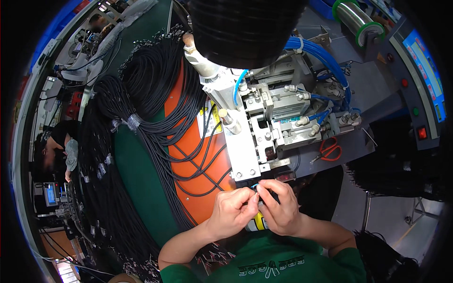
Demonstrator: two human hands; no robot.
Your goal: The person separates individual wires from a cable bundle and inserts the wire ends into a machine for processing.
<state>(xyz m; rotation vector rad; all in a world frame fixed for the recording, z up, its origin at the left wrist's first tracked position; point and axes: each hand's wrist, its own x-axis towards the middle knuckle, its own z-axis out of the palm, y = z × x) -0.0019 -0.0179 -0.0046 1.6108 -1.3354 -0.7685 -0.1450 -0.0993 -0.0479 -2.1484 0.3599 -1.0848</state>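
Note:
My left hand (233, 210) and my right hand (282, 207) meet in front of the metal machine (245, 146), both with fingers pinched together. A short piece of thin light-blue wire (254, 186) shows at the fingertips, by the right thumb and forefinger. What the left fingers grip is hidden behind them. A yellow and white labelled object (257, 223) sits just below the hands, partly covered by them. Black cables (198, 177) run over the orange board (188, 160) to the left of the machine.
A large bundle of black cables (151, 70) lies on the green surface (137, 170) at left. Red-handled scissors (330, 150) rest right of the machine. A wire spool (356, 21) and a control panel (417, 80) stand at right. A black column (243, 33) blocks the top.

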